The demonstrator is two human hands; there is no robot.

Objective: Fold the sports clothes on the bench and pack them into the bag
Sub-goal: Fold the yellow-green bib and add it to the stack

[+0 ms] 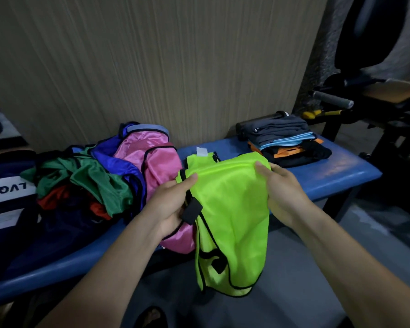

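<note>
Two hands are held over the near edge of the blue counter (pixel 329 178), and between them a neon-green vest (pixel 232 209) is gripped by its upper part. The left hand (pixel 173 204) is curled round the vest's left edge, thumb on top of the fabric, beside a black strap tab; the right hand (pixel 282 195) is curled round the right edge, with the thumb laid over the cloth. The vest's lower half is seen hanging past the counter's front edge toward the floor, while its top, with a white label, rests on the counter. For a clean fold, the hanging half should probably be lifted onto the surface and laid flat first, the black-trimmed edges matched, and the strap tab tucked inside so that it is not left sticking out. Just left of the vest a pink garment (pixel 156 166) is lying, and beyond it a loose heap of green, blue and red clothes (pixel 85 185) is waiting unfolded. At the far left a dark bag (pixel 7 200) with white lettering is partly shown. Farther back on the right a stack of folded clothes (pixel 287 143) is resting on the counter, well apart from the hands.
</note>
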